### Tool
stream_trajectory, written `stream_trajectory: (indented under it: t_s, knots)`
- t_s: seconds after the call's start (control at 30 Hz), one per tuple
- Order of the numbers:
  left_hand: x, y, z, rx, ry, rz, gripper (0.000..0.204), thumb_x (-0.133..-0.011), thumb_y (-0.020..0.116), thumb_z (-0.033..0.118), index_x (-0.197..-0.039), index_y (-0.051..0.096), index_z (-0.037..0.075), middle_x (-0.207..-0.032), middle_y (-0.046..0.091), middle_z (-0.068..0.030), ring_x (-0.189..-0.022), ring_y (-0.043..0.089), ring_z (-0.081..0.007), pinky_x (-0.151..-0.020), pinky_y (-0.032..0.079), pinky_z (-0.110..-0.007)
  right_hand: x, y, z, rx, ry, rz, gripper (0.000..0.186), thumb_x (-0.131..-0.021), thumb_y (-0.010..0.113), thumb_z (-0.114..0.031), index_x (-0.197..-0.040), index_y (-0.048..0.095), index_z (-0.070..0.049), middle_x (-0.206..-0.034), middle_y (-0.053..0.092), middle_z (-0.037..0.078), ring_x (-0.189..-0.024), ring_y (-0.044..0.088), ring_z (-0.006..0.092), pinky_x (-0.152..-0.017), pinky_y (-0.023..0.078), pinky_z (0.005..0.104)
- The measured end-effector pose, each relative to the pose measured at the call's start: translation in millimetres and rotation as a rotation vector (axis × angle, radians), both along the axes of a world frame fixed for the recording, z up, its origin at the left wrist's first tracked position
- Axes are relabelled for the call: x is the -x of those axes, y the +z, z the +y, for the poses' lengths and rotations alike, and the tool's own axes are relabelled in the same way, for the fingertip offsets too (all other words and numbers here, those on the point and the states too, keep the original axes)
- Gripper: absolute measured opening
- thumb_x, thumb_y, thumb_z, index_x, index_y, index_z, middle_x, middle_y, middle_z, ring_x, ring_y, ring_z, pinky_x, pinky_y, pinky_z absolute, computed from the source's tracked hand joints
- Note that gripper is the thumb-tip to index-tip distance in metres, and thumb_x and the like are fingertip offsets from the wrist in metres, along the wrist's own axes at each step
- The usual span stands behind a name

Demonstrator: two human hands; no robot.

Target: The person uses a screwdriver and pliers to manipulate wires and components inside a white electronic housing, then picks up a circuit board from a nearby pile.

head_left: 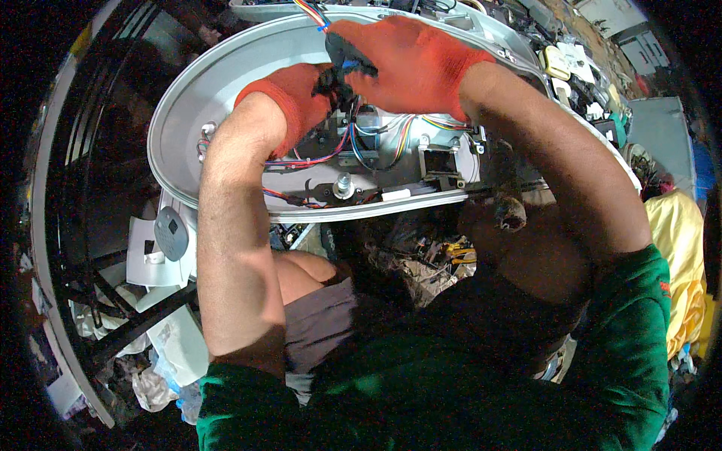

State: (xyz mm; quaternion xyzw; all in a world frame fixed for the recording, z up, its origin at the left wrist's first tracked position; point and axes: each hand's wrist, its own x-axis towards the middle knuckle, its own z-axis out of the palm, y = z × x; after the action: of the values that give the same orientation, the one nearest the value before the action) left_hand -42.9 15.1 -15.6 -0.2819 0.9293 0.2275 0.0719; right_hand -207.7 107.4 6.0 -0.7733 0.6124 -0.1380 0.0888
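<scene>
Both my hands wear orange-red work gloves with black-coated fingers, and they meet over a pale grey oval housing (171, 143) full of wiring. My right hand (406, 64) is closed around a bundle of coloured wires (310, 13), whose end sticks up above its fingers. Just beside it, my left hand (293, 98) has its fingers curled in; what they grip is hidden in the dark between the gloves. Below the hands, more coloured wires (398, 143) loop over dark inner parts. A metal post (344, 186) and a square black frame (440, 164) sit near the housing's close edge.
At the left stand a black metal frame (128, 323) and a white panel with a grey oval piece (171, 231). Yellow-handled tools (457, 253) lie below the housing. Clutter and a yellow cloth (673, 263) are at the right.
</scene>
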Motion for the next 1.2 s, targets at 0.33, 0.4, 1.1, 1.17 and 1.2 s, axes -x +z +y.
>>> stream_trajectory:
  t_s: [0.33, 0.4, 1.1, 1.17, 1.2]
  knots:
    - [-5, -13, -5, 0.021, -0.007, 0.091, 0.032, -0.086, 0.051, 0.023, -0.114, 0.061, 0.009, -0.098, 0.067, -0.0205, -0.094, 0.063, -0.0390, -0.080, 0.050, -0.044, 1, 12, 1, -0.108, 0.005, -0.110, 0.031, -0.082, 0.053, -0.018, -0.106, 0.046, 0.000, -0.090, 0.061, 0.029, -0.093, 0.058, 0.0472, -0.079, 0.044, 0.0530]
    - [-5, -11, -5, 0.031, 0.004, 0.063, 0.032, -0.086, 0.052, 0.023, -0.113, 0.062, 0.009, -0.098, 0.067, -0.0205, -0.094, 0.063, -0.0389, -0.081, 0.050, -0.044, 1, 12, 1, -0.118, 0.019, -0.114, 0.032, -0.082, 0.053, -0.019, -0.107, 0.045, 0.000, -0.091, 0.061, 0.029, -0.094, 0.058, 0.0470, -0.080, 0.044, 0.0529]
    - [-1, 11, 6, 0.086, 0.138, -0.139, 0.036, -0.080, 0.059, 0.018, -0.114, 0.062, 0.010, -0.097, 0.068, -0.0192, -0.092, 0.065, -0.0358, -0.079, 0.051, -0.041, -24, 54, 13, -0.316, -0.121, 0.088, 0.038, -0.090, 0.051, -0.027, -0.115, 0.054, 0.001, -0.114, 0.060, 0.024, -0.112, 0.056, 0.0383, -0.094, 0.044, 0.0438]
    - [-1, 7, 4, 0.065, 0.170, -0.136, 0.036, -0.079, 0.060, 0.019, -0.114, 0.062, 0.010, -0.096, 0.068, -0.0192, -0.091, 0.065, -0.0356, -0.078, 0.051, -0.041, -26, 55, 13, -0.345, -0.112, 0.100, 0.038, -0.091, 0.051, -0.029, -0.116, 0.054, 0.000, -0.117, 0.059, 0.024, -0.114, 0.055, 0.0379, -0.095, 0.044, 0.0440]
    - [-2, 5, 1, 0.044, 0.143, -0.148, 0.036, -0.079, 0.060, 0.019, -0.114, 0.062, 0.010, -0.096, 0.068, -0.0190, -0.090, 0.066, -0.0354, -0.078, 0.052, -0.041, -23, 51, 5, -0.375, -0.075, 0.109, 0.038, -0.091, 0.051, -0.030, -0.116, 0.054, -0.001, -0.119, 0.058, 0.023, -0.116, 0.054, 0.0375, -0.095, 0.044, 0.0441]
